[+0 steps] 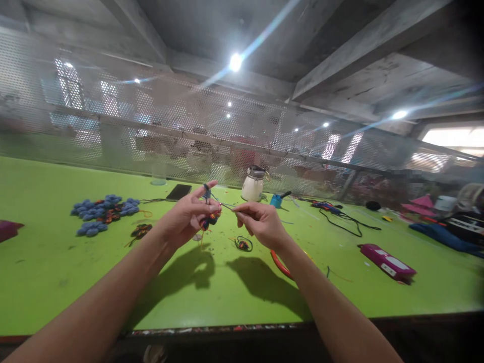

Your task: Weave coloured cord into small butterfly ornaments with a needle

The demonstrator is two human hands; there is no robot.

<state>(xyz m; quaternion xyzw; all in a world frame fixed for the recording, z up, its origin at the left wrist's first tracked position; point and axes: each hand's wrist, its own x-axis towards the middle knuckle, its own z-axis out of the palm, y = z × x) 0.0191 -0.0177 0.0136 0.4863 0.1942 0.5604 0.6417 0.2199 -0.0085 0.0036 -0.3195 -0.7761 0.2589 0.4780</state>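
Note:
My left hand [194,209] is closed on a small dark blue, orange and red crochet piece [209,221], held above the table. Dark blue yarn [206,188] loops round its raised index finger. To the right, my right hand [260,222] pinches a thin crochet hook [228,206], whose tip reaches toward the piece. Below the hands lies a small coil of dark yarn with orange bits [243,244]. Left of my left wrist rests a dark and orange crochet flower [141,231], beside a heap of blue crochet flowers [91,210].
A white jar with a dark lid [252,185], a blue pot [276,201] and a black phone [179,192] stand or lie farther back. Scissors with a red handle [280,264] are partly behind my right forearm. A magenta box [387,263] lies right; a cord [351,229] trails behind it.

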